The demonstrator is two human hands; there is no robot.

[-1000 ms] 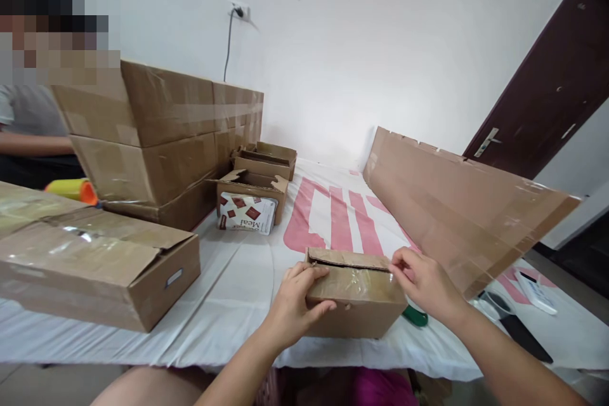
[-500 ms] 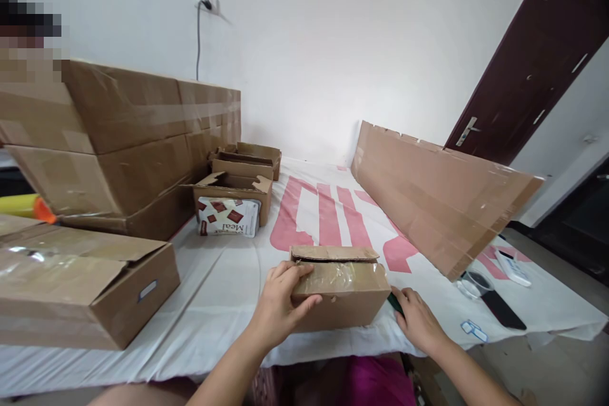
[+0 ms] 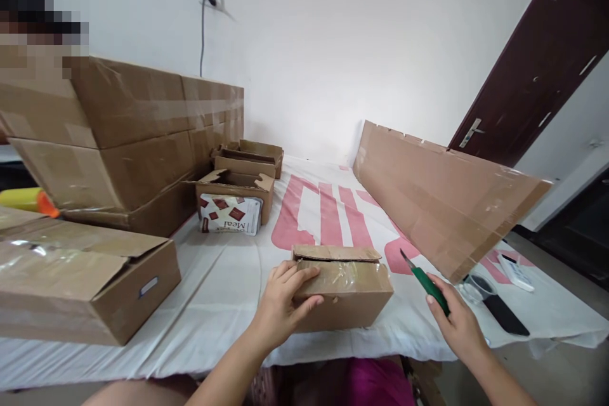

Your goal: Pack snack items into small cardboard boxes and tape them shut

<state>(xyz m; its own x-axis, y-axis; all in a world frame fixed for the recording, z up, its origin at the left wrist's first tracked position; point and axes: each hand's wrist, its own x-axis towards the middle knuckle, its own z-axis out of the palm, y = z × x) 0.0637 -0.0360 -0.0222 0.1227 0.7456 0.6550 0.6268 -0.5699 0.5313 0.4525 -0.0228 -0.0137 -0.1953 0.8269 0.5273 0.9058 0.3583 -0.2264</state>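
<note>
A small taped cardboard box [image 3: 342, 307] stands on the white cloth in front of me, its far top flap slightly raised. My left hand [image 3: 285, 298] grips the box's left end, fingers on the top and thumb against the near side. In my right hand [image 3: 451, 314] is a green-handled utility knife [image 3: 431, 292], held to the right of the box and apart from it. The knife's blade shows, pointing up and to the left.
Larger boxes [image 3: 143, 165] are stacked at left, behind a long taped box [image 3: 57, 266]. Open boxes [image 3: 242, 187] stand near the wall, one with a printed tin [image 3: 231, 214] leaning on it. A cardboard panel [image 3: 442, 196], clear cup [image 3: 478, 287] and black phone [image 3: 505, 315] lie right.
My right hand has moved right and up, away from the box's right end, bringing the knife and its blade into full view. My left hand still holds the box.
</note>
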